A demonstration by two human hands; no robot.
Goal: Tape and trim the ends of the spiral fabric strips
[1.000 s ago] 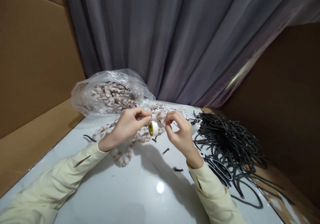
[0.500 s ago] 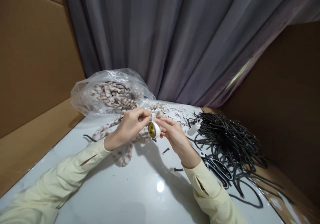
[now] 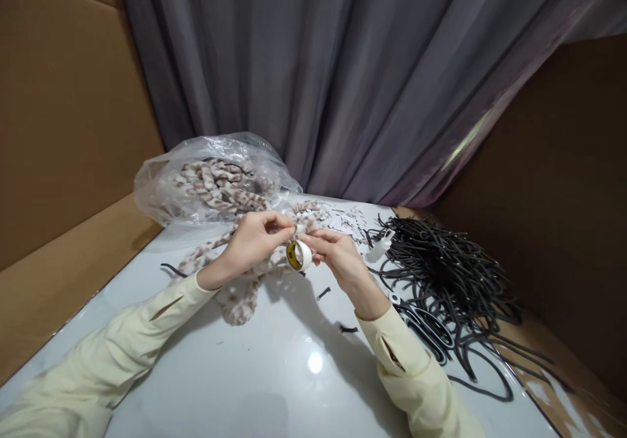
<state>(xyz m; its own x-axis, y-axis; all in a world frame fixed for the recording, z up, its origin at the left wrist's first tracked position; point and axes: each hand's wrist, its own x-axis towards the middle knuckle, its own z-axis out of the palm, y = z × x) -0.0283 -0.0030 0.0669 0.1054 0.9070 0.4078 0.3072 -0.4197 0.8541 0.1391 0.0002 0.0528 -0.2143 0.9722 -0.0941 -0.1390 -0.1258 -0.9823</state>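
Note:
A small roll of white tape (image 3: 300, 255) with a yellow inner core hangs between my hands over the table. My left hand (image 3: 259, 241) is closed, thumb and forefinger pinching at the white tape strip above the roll. Whether those fingers also grip a cord end is hidden. From the right, my right hand (image 3: 340, 258) is closed with its thumb and fingers on the tape beside the roll. Brown-and-white fuzzy strips (image 3: 240, 309) lie on the table beneath and beyond my left hand. A short black cord piece (image 3: 324, 293) rests below my right hand.
A clear plastic bag (image 3: 157, 187) of fuzzy strips stands at the back left. To the right lie a heap of black cords (image 3: 445, 268), a small white bottle (image 3: 381, 247) and black-handled scissors (image 3: 426, 327). Scraps litter the white table (image 3: 235, 386); cardboard walls and a grey curtain surround it.
The tape strip between my fingertips looks shorter, and the roll has turned slightly and sits closer to my fingers. Both hands stay in nearly the same place; the view has shifted slightly.

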